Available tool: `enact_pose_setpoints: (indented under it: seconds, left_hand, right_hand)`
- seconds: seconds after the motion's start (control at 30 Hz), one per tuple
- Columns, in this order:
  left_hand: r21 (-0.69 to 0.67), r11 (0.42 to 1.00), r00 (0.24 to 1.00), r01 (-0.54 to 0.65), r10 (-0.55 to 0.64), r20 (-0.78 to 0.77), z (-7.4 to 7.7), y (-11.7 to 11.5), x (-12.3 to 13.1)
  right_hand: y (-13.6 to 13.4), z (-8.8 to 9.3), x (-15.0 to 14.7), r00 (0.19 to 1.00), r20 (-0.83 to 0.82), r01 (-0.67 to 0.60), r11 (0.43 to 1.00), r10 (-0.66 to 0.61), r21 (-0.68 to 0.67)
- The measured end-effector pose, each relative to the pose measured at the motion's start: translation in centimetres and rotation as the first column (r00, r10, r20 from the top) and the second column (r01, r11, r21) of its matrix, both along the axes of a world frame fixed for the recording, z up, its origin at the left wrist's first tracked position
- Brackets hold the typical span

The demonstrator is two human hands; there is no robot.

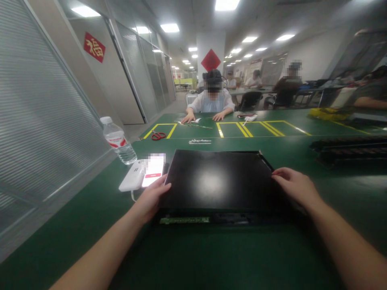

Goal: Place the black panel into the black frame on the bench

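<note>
A flat, glossy black display panel point(211, 181) lies in front of me, with a ceiling light mirrored in its middle. Beneath it a black frame point(260, 218) shows along the near side and at the far right corner. A strip of green circuit board point(184, 220) is visible at the near edge. My left hand point(154, 195) grips the panel's left edge, thumb on top and fingers partly hidden below. At the right edge my right hand point(288, 183) is closed in a pinch, fingertips against the panel's side.
Left of the panel are a lit phone point(154, 171), a white power bank point(132, 176) with a cable, and a water bottle point(119, 141). Red-handled scissors point(159, 136) lie farther off. Black parts point(347, 151) sit at right. Across the green table point(75, 225) a person point(213, 96) works.
</note>
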State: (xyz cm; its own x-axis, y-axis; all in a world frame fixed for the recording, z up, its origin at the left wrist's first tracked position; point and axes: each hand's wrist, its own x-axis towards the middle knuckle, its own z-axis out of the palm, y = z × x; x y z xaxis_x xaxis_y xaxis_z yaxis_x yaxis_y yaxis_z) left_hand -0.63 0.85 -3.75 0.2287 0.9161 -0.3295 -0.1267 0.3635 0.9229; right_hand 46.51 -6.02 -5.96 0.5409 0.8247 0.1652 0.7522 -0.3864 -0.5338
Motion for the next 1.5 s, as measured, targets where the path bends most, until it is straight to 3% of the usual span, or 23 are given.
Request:
enact_pose_setpoints:
  seconds: [0.27, 0.53, 0.77, 1.5]
  left_hand:
    - [-0.032, 0.998, 0.998, -0.063, 0.062, -0.011, 1.2, -0.6, 1.1]
    - [-0.041, 0.997, 0.998, -0.060, 0.060, 0.014, 1.6, -0.8, 1.4]
    - [-0.071, 0.993, 0.994, -0.097, 0.093, -0.054, 2.5, -1.2, 2.0]
    - [-0.015, 0.996, 0.994, -0.091, 0.091, 0.059, 1.0, -0.8, 1.3]
  right_hand:
    - [0.0, 0.1, -0.2, 0.999, 0.055, 0.002, 0.999, 0.001, -0.050]
    - [0.0, -0.5, 0.4, 0.995, 0.094, -0.029, 1.000, 0.030, -0.012]
    - [0.0, 0.3, -0.1, 0.995, 0.096, 0.004, 0.996, 0.005, -0.090]
    - [0.2, -0.5, 1.3, 0.995, 0.095, 0.008, 0.997, -0.001, -0.081]
